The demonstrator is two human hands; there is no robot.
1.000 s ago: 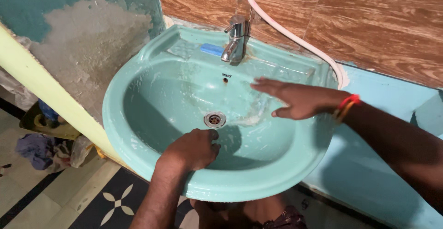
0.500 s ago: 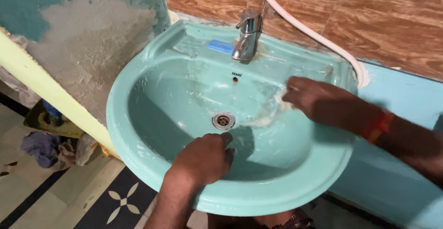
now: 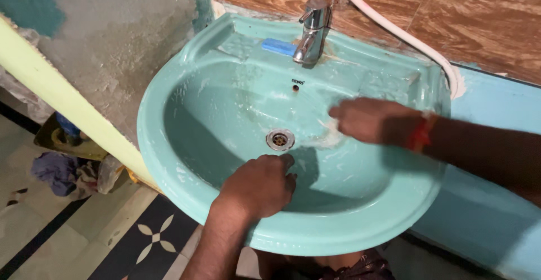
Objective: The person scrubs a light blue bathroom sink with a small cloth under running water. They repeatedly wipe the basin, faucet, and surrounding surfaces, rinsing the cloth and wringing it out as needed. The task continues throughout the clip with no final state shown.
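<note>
A big green sink [image 3: 186, 195] hangs on the wall, and both of the person's hands are down inside its bowl. The left hand [image 3: 260, 185] is curled into a loose fist on the near slope of the sink, just in front of the round metal drain [image 3: 280, 139]. I cannot tell if it has anything in it. The right hand [image 3: 369, 121] lies on the wet side of the sink, to the right of the drain. Its fingers are bent and pressed down on white soapy foam [image 3: 328, 138]; I cannot tell if it grips anything. A red thread band [image 3: 420, 133] is around that wrist. At the back of the sink stands a shiny tap [image 3: 313, 29], and a blue bar of soap [image 3: 278, 46] lies just left of it. A white hose [image 3: 406, 37] runs along the brown wall behind the sink
</note>
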